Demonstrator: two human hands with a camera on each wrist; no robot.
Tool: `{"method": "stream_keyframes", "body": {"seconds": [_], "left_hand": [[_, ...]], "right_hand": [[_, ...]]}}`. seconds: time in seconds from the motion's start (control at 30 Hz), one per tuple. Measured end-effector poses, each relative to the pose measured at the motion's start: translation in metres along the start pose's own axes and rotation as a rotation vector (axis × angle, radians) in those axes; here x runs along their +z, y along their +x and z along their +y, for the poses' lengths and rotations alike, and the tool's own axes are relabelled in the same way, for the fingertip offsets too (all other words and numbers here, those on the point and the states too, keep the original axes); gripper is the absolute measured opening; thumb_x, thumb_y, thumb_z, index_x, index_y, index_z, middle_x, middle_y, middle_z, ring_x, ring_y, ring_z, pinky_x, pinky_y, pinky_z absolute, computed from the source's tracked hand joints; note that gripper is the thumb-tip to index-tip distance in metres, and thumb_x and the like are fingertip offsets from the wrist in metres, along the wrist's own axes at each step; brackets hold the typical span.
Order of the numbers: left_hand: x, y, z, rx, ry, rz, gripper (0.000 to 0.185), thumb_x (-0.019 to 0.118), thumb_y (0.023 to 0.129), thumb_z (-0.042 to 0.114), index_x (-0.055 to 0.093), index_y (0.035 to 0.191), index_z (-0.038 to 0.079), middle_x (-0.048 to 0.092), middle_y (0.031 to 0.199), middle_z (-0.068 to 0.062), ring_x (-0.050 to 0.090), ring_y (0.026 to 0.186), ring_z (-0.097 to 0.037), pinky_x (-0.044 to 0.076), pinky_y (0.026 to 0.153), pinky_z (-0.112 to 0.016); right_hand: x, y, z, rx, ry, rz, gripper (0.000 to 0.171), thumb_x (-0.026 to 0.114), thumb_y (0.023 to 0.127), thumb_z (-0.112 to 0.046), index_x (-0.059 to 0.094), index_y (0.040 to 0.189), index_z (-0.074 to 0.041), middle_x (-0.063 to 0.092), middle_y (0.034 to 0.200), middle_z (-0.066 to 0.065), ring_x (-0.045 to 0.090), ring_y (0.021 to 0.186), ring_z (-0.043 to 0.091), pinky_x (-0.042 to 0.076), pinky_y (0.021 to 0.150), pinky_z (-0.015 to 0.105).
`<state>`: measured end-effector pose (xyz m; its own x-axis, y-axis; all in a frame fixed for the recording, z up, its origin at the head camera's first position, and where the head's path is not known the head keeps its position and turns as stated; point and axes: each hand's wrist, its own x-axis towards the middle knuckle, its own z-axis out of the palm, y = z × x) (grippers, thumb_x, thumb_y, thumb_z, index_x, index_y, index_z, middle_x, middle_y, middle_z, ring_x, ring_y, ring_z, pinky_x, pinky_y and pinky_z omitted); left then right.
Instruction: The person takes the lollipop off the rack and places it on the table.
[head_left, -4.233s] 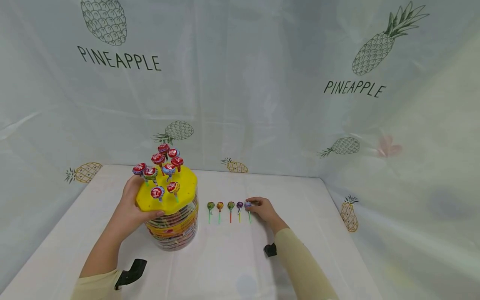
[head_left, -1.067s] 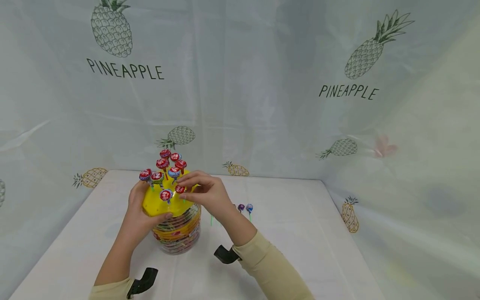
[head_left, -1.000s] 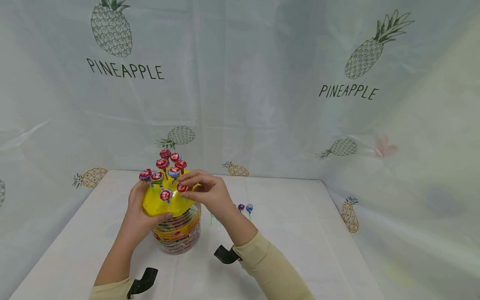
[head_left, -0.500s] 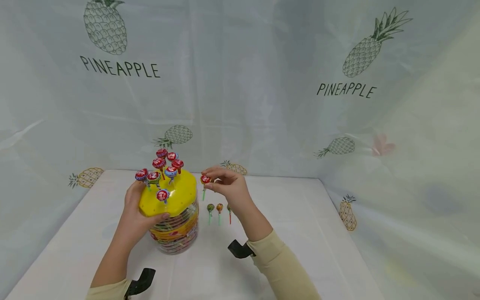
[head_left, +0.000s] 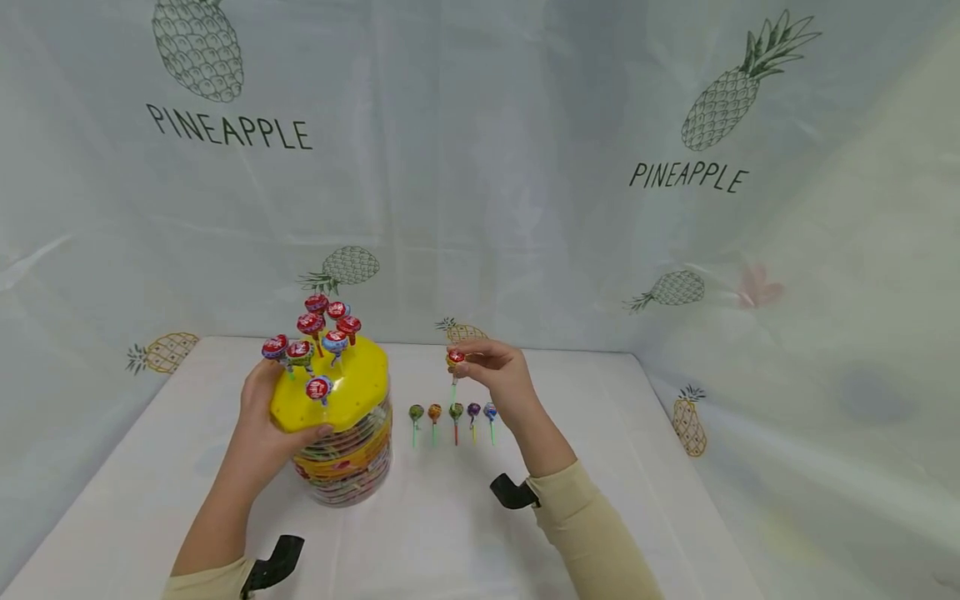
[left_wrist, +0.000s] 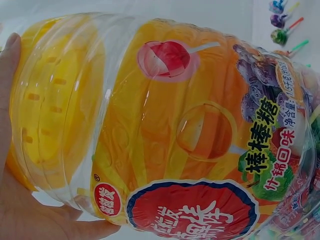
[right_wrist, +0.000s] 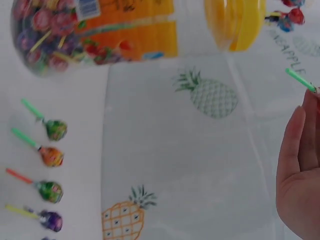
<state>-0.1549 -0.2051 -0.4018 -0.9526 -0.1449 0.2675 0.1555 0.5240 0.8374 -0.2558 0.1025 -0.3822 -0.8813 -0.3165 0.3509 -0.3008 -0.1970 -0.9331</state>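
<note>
My left hand grips the yellow lid of a clear plastic jar, its thumb along the lid's near side. Several wrapped lollipops, one of them a blue-and-red lollipop, stand upright by their sticks in the lid. Off to the right, my right hand pinches a lollipop by its head, the green stick pointing down over the table. Beneath it lies a row of several lollipops, with a green lollipop at its middle. The left wrist view shows the jar's orange label close up.
The white table carries the jar and the lollipop row. Behind it hangs a pale curtain printed with pineapples. A black wrist mount sticks out from the right sleeve, another mount from the left.
My right hand has gone from the row's right end to the lid, drawn a lollipop out of it and carried it right, over the row. The left hand has kept its grip on the lid.
</note>
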Motion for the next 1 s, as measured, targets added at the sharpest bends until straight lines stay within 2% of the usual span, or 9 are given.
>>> {"method": "stream_keyframes", "body": {"seconds": [0.27,0.47,0.63,0.83,1.0], "left_hand": [[-0.001,0.001,0.001,-0.011,0.008,-0.002,0.108,0.085,0.074,0.008,0.014,0.155,0.007,0.006,0.155,-0.020,0.025,0.133,-0.048,0.039,0.096,-0.064],[0.000,0.000,0.000,-0.004,0.010,-0.005,0.107,0.085,0.075,0.010,0.014,0.155,0.008,0.006,0.155,-0.020,0.024,0.133,-0.047,0.039,0.096,-0.065],[0.000,0.000,-0.001,0.007,0.014,-0.005,0.106,0.084,0.076,0.012,0.014,0.155,0.008,0.006,0.155,-0.019,0.025,0.132,-0.047,0.039,0.095,-0.065],[0.000,0.000,-0.002,-0.016,0.000,-0.009,0.108,0.084,0.074,0.008,0.013,0.155,0.007,0.005,0.155,-0.020,0.025,0.133,-0.048,0.039,0.096,-0.064],[0.000,0.001,-0.003,-0.017,0.000,-0.002,0.108,0.084,0.074,0.007,0.013,0.156,0.008,0.006,0.155,-0.020,0.026,0.133,-0.048,0.040,0.096,-0.064]], "right_hand": [[-0.030,-0.004,0.024,0.082,-0.052,0.030,0.017,0.065,0.091,0.000,0.071,0.106,-0.005,0.063,0.115,0.015,0.070,0.090,0.030,0.058,0.080,0.045],[-0.050,-0.007,0.048,0.196,-0.123,0.068,0.018,0.064,0.093,-0.003,0.069,0.110,-0.001,0.065,0.112,0.017,0.070,0.090,0.028,0.058,0.080,0.043],[-0.063,-0.009,0.070,0.289,-0.128,0.112,0.024,0.064,0.093,-0.004,0.067,0.117,-0.001,0.064,0.116,0.016,0.070,0.091,0.024,0.059,0.077,0.038],[-0.078,-0.013,0.092,0.311,-0.145,0.166,0.031,0.063,0.094,-0.003,0.064,0.124,-0.003,0.060,0.123,0.014,0.069,0.094,0.023,0.059,0.077,0.035],[-0.092,-0.020,0.109,0.323,-0.104,0.176,0.031,0.060,0.094,0.002,0.061,0.124,0.007,0.061,0.121,0.020,0.068,0.095,0.023,0.057,0.084,0.036]]}}
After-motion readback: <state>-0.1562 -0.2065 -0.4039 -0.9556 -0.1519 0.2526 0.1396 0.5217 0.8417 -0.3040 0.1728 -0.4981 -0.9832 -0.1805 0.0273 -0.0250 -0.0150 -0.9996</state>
